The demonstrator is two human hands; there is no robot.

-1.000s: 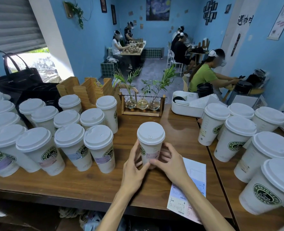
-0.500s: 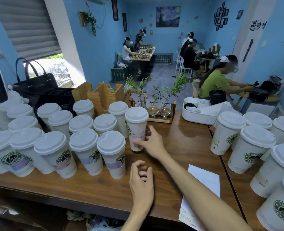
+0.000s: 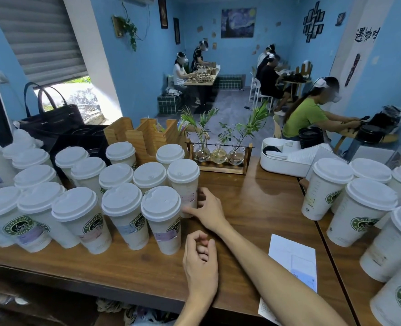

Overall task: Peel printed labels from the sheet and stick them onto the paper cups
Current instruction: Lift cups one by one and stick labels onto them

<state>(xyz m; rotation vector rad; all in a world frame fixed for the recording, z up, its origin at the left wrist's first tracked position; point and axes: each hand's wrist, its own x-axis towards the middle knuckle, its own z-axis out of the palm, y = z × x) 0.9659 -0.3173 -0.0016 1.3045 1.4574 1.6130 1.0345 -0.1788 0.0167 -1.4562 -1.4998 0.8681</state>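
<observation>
Resting near edge: my left hand [image 3: 200, 260] lies on the wooden counter [image 3: 253, 208], fingers loosely curled, holding nothing.
Label sheet: white label sheet [image 3: 291, 267] flat on the counter beside my right forearm, reaching the near edge.
Right hand: my right hand [image 3: 209, 210] is at the base of the labelled cup [image 3: 184, 184], fingertips against its lower wall; whether they grip it or only touch it I cannot tell.
Labelled cup: upright, lid on, pale pink label facing me, standing at the right end of the left group of cups [image 3: 82, 208], touching its neighbours.
Left group: lidded white cups in rows, the front ones with green logos and small labels.
Right group of cups [image 3: 364, 208]: lidded cups on the adjoining table, well apart from my hands.
Further back: three glass vases [image 3: 219, 156] in a wooden rack, a white tray [image 3: 284, 163], a wooden organiser [image 3: 145, 135].
Far room: people seated at tables against blue walls.
</observation>
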